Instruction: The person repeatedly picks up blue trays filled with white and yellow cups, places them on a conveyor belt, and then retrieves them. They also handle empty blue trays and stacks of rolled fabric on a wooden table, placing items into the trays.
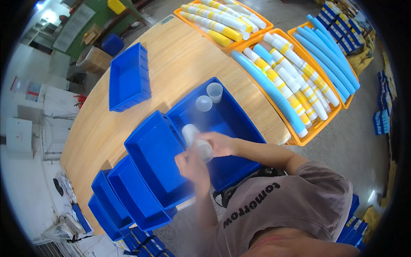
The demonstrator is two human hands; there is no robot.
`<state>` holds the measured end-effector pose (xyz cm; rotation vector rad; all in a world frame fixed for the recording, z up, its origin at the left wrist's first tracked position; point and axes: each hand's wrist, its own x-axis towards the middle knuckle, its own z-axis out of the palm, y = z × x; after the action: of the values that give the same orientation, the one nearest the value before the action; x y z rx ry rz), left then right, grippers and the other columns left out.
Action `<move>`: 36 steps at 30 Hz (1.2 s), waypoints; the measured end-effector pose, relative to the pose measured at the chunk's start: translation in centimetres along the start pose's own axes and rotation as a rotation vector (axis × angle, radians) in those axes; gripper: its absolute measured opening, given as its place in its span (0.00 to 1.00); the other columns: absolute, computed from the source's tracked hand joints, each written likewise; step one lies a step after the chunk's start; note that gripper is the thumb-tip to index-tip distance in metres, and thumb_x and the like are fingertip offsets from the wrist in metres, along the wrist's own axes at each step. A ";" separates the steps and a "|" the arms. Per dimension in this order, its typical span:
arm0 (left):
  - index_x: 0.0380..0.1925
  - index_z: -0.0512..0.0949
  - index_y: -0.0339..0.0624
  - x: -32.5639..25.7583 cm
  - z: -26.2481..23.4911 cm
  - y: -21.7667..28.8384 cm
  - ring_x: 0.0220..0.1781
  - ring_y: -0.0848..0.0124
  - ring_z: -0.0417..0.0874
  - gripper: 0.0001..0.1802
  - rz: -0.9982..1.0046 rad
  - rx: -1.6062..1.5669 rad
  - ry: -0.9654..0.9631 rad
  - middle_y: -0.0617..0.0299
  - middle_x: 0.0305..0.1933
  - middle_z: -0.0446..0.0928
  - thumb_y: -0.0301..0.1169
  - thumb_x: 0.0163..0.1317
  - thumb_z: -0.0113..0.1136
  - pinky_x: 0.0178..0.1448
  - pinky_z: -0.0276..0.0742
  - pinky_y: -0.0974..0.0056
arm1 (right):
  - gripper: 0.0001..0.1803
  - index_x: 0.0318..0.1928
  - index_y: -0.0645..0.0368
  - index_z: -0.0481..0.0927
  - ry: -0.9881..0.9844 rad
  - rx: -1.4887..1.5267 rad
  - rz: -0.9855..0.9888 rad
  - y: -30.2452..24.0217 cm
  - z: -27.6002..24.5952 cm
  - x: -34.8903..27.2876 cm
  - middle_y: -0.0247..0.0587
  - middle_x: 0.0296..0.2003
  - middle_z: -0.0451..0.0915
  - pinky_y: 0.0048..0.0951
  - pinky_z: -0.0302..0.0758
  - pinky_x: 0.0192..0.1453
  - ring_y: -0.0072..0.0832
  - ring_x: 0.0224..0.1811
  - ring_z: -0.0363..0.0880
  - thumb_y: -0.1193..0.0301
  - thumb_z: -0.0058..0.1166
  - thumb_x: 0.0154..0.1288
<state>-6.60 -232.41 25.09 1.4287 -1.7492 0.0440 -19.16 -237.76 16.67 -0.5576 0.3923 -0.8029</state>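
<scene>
Two whitish, translucent plastic cups meet between my hands over the blue trays: a tilted upper cup [189, 132] and a lower cup [205, 150]. My right hand [219, 143] is closed, with its fingers around the cups from the right. Just below and to the left, my left hand [192, 166] has curled fingers against the lower cup; motion smears its fingertips. In the far part of the large blue tray [233, 113] are two more cups, a far cup [214, 91] and a near cup [204, 103], set apart from my hands.
A blue tray [156, 150] adjoins on the left, with smaller blue bins [136, 195] beyond it. Another blue bin [128, 79] stands farther back on the round wooden table [175, 55]. Orange crates [314, 133] at the right hold long white, yellow and blue stacks.
</scene>
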 end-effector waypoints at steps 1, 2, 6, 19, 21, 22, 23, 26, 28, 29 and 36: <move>0.40 0.87 0.44 -0.2 0.0 -0.3 0.33 0.65 0.75 0.23 0.029 0.045 0.016 0.60 0.29 0.73 0.10 0.43 0.63 0.33 0.74 0.62 | 0.23 0.55 0.62 0.70 0.061 0.054 0.055 -0.1 0.7 0.2 0.40 0.50 0.78 0.34 0.75 0.56 0.30 0.51 0.78 0.54 0.45 0.76; 0.39 0.87 0.44 -0.3 0.0 -0.7 0.33 0.65 0.75 0.22 0.062 0.089 0.023 0.61 0.29 0.73 0.11 0.44 0.64 0.33 0.73 0.62 | 0.21 0.54 0.61 0.71 0.083 0.174 0.123 -0.3 1.4 0.9 0.41 0.49 0.79 0.35 0.75 0.55 0.31 0.50 0.79 0.56 0.47 0.76; 0.36 0.87 0.45 -0.2 -0.2 -1.5 0.30 0.65 0.75 0.19 0.073 0.224 0.064 0.62 0.27 0.73 0.12 0.44 0.65 0.30 0.73 0.62 | 0.18 0.52 0.60 0.72 0.103 0.371 0.206 -0.3 1.3 5.5 0.45 0.44 0.80 0.39 0.78 0.52 0.37 0.47 0.81 0.59 0.51 0.72; 0.41 0.86 0.36 -0.1 -1.5 -2.0 0.33 0.62 0.86 0.20 -0.171 0.062 0.068 0.51 0.36 0.83 0.08 0.52 0.54 0.34 0.80 0.61 | 0.32 0.60 0.61 0.66 0.354 0.627 -0.060 0.8 -5.3 7.3 0.51 0.50 0.76 0.47 0.74 0.61 0.42 0.54 0.77 0.44 0.42 0.74; 0.42 0.85 0.34 -0.3 -0.3 -2.6 0.34 0.61 0.86 0.20 -0.258 -0.041 0.030 0.51 0.37 0.84 0.08 0.53 0.53 0.35 0.81 0.62 | 0.28 0.61 0.60 0.68 0.412 0.626 0.065 1.1 -3.5 5.1 0.45 0.49 0.77 0.42 0.73 0.61 0.37 0.54 0.77 0.51 0.47 0.74; 0.42 0.85 0.34 -0.4 0.2 -2.8 0.34 0.61 0.86 0.20 -0.312 -0.108 -0.002 0.51 0.36 0.84 0.08 0.53 0.53 0.36 0.81 0.62 | 0.24 0.58 0.58 0.72 0.424 0.521 0.077 1.4 -3.0 3.9 0.43 0.48 0.79 0.40 0.75 0.60 0.35 0.52 0.78 0.53 0.47 0.74; 0.42 0.85 0.35 -0.6 0.7 -3.0 0.34 0.61 0.87 0.20 -0.370 -0.185 -0.049 0.51 0.36 0.84 0.09 0.53 0.53 0.37 0.81 0.62 | 0.21 0.55 0.57 0.75 0.388 0.442 0.102 1.4 -3.0 3.0 0.40 0.47 0.81 0.39 0.76 0.58 0.34 0.51 0.79 0.55 0.47 0.75; 0.42 0.86 0.38 -1.0 1.6 -4.0 0.41 0.59 0.86 0.17 -0.295 -0.270 -0.195 0.51 0.40 0.83 0.12 0.54 0.58 0.44 0.80 0.62 | 0.18 0.54 0.57 0.75 0.407 0.497 -0.239 -0.7 -5.9 2.1 0.41 0.47 0.80 0.40 0.74 0.62 0.33 0.51 0.80 0.58 0.49 0.74; 0.38 0.86 0.40 -0.6 2.4 -5.7 0.42 0.55 0.84 0.12 -0.252 -0.268 -0.345 0.51 0.41 0.82 0.18 0.55 0.60 0.44 0.79 0.59 | 0.29 0.63 0.62 0.66 0.696 0.664 -0.289 -2.3 -8.1 1.8 0.53 0.58 0.70 0.46 0.68 0.70 0.41 0.61 0.73 0.53 0.48 0.74; 0.38 0.86 0.41 -0.1 3.5 -6.6 0.42 0.54 0.84 0.11 -0.229 -0.092 -0.463 0.51 0.41 0.82 0.19 0.56 0.59 0.44 0.79 0.58 | 0.35 0.68 0.64 0.60 0.805 0.747 -0.287 -2.8 -8.8 1.4 0.59 0.64 0.63 0.49 0.64 0.73 0.46 0.67 0.67 0.50 0.48 0.74; 0.44 0.77 0.39 6.9 11.3 -12.0 0.51 0.54 0.79 0.17 -0.052 0.545 -0.251 0.53 0.43 0.78 0.28 0.52 0.66 0.46 0.81 0.54 | 0.41 0.72 0.71 0.51 0.419 0.483 -0.056 -3.6 -5.6 -4.6 0.60 0.67 0.62 0.51 0.67 0.71 0.47 0.69 0.66 0.53 0.48 0.74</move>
<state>-3.15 -247.77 16.62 1.9367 -1.9963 0.3505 -27.09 -238.03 15.05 0.0563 0.5454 -1.0312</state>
